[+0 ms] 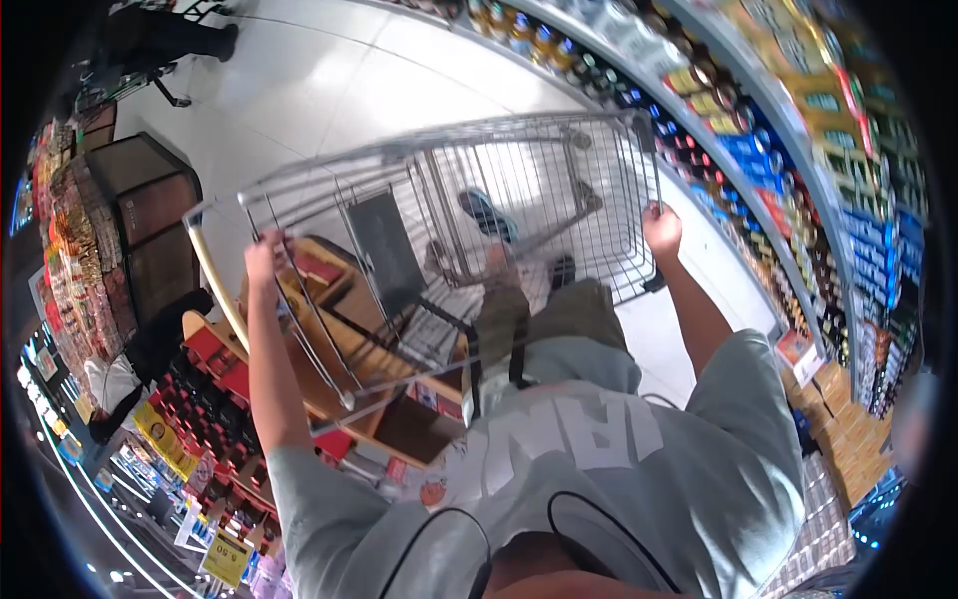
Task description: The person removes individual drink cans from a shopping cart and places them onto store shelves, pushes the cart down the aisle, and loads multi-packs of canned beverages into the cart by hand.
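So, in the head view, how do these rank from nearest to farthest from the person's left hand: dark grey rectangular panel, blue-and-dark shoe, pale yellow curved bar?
From the left hand:
1. Pale yellow curved bar: just to its left.
2. Dark grey rectangular panel: to its right, in the metal wire cart.
3. Blue-and-dark shoe: farther right, beyond the panel.

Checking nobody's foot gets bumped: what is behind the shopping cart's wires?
Through the shopping cart show a blue-edged slipper, pale floor and part of a wooden display. Whatever lies directly behind its dark panel is covered.
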Available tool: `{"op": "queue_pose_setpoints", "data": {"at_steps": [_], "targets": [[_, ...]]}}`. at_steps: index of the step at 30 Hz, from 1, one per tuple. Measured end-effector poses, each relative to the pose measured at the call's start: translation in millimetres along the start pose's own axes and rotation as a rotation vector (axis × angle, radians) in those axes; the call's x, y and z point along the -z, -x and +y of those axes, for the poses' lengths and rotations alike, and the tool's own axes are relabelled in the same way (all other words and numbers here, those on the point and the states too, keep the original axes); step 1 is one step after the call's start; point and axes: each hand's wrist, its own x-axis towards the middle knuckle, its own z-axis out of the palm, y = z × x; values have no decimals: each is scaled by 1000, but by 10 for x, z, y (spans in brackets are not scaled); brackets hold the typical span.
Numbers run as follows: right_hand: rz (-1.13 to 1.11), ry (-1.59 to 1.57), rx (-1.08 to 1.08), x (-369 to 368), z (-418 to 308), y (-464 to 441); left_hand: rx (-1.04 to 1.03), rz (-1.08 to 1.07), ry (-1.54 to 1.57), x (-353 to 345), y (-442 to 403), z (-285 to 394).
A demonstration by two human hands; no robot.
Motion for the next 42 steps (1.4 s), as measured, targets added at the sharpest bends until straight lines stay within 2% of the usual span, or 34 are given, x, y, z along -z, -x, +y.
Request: {"op": "queue_pose_setpoints", "data": {"at_steps": [1,2,5,8,10,13,20,22,27,38,39,42], "targets": [[-35,-5,-24,106,155,126,-1,-4,-42,-168,197,84],[47,26,41,43,497,235,-36,-4,-73,-358,311,280],[81,-23,-61,146,844,707,-70,-39,-100,-568,454,456],[108,-103,-272,352,903,1107,-120,-76,-124,-765,610,635],[143,-107,-321,383,1052,1303,-158,-112,-158,-880,691,732],[158,-108,-378,594,936,1741,-211,-134,-158,-671,952,839],[145,-144,-602,1511,964,2493,-291,-233,-87,-632,1729,1061],[203,-114,-523,1651,1226,2694,-295,-264,-104,-682,1957,1160],[152,-142,-602,2167,1524,3025,-294,-269,-176,-934,2866,1467],[235,-133,-605,2340,2502,3378,-328,-312,-222,-1818,3292,1389],[230,-171,-584,2410,2616,3534,-341,-296,-225,-1708,3631,1347],[242,-163,-616,2519,2793,3648,-380,-318,-298,-1910,3682,1264]]}}
